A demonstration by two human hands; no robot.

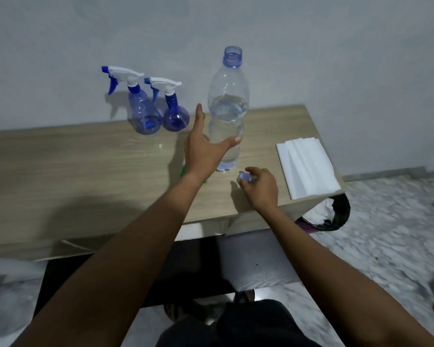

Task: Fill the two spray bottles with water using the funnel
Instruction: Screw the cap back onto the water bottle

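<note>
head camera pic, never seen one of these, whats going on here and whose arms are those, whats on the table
This is one picture from a wide-angle camera worn on a person's head, looking forward and down, so the two bare arms belong to the wearer. There is no machine.

The left hand is spread open against the tall clear water bottle, which stands upright, uncapped and partly full; the thumb rests on its front. The right hand is closed on a small blue cap, just above the wooden table.

At the back stand two blue spray bottles, a bigger one and a smaller one, both with their trigger heads on. A stack of white paper towels lies at the right edge. Something green peeks out beside the left wrist, mostly hidden; it may be the funnel.
</note>
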